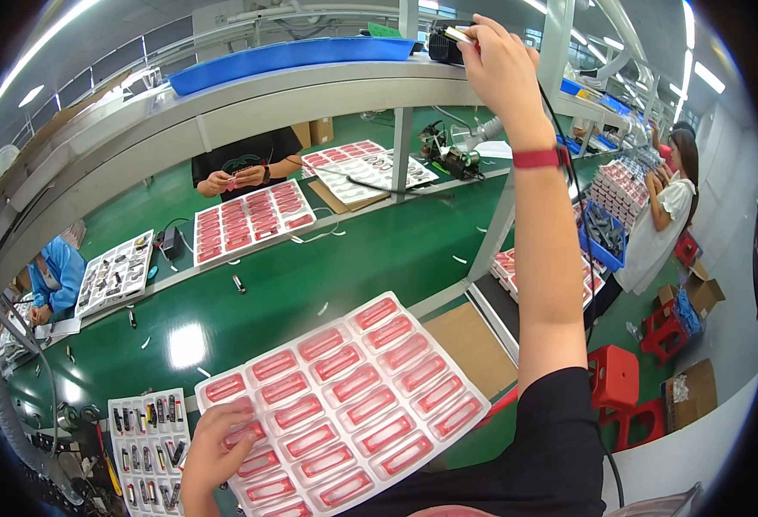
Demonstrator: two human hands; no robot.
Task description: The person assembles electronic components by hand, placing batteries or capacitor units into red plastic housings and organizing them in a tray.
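1. The left hand [215, 452] is resting at the lower left of the frame, fingers spread flat on a white tray [344, 405] of red parts, gripping nothing.
2. The tray is lying at the lower centre on the green table [310, 267].
3. The right hand [499, 65] is reaching to the top centre, fingers pinched shut on a small pale piece [459, 35] beside a black device [443, 43] on the shelf [310, 86].
4. A red band [536, 158] is circling that wrist.
5. Across the table, upper left of centre, another person's hands [237, 179] are working over a second tray [249, 220].
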